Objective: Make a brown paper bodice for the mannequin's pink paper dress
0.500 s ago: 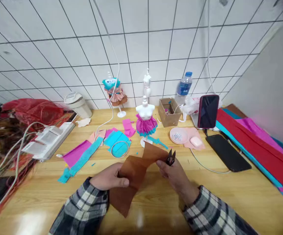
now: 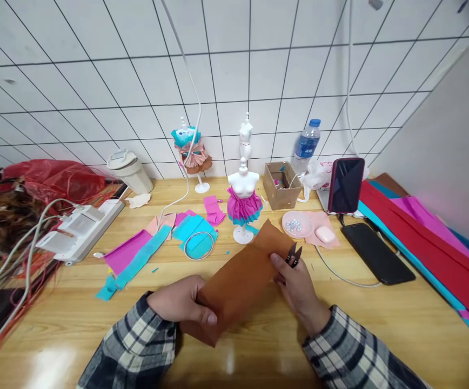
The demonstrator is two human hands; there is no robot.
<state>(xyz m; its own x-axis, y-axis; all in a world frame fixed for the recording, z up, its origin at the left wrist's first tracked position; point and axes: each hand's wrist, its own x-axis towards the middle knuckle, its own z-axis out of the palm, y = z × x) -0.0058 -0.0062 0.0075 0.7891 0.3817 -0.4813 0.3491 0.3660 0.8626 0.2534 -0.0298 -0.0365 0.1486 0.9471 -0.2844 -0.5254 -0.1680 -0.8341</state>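
A brown paper sheet (image 2: 245, 281) stretches flat between both my hands above the wooden table (image 2: 380, 324). My left hand (image 2: 183, 305) pinches its near left corner, thumb on top. My right hand (image 2: 295, 283) grips the sheet's right edge and also holds small dark snips (image 2: 294, 255), their blades pointing up. Just beyond the sheet stands a white mini mannequin (image 2: 242, 202) in a magenta and teal paper skirt.
Teal, magenta and pink paper scraps (image 2: 157, 243) and a wire ring (image 2: 199, 246) lie to the left. Behind stand a dressed mannequin (image 2: 189, 154), a bare one (image 2: 245, 138), a cardboard box (image 2: 281, 186), a water bottle (image 2: 306, 143), two phones (image 2: 374, 251), crepe rolls (image 2: 429, 243) and a power strip (image 2: 78, 229).
The folded brown sheet has been opened out flat and lifted slightly. My right hand has moved up and right with the snips; my left hand shifted a little down.
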